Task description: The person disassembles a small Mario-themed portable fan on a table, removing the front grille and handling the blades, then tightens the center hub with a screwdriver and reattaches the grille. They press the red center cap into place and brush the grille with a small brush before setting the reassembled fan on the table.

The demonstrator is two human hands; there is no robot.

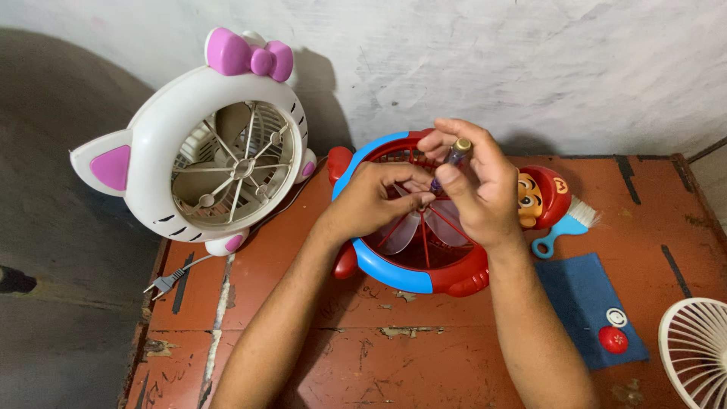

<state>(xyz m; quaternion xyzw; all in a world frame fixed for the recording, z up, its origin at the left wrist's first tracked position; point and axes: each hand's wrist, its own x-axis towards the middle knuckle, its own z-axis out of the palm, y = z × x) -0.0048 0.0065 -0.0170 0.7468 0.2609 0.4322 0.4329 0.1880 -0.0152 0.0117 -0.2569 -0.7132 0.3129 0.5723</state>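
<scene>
Right hand (477,185): clenched round a small screwdriver (453,157), purple shaft, tip down at the grille hub.
Left hand (375,198): fingertips pinched at the hub, steadying it.
Red-and-blue cartoon fan (409,273): lying face up under both hands; front grille in place over the pale blades.
Progress: judged early, hub fastening in hand, grille not yet off.
Nearby: white cat-shaped fan (219,144) upright beyond left hand; blue brush (564,227), blue cloth (587,303), 1 loose white grille (697,344) beside right forearm.
</scene>
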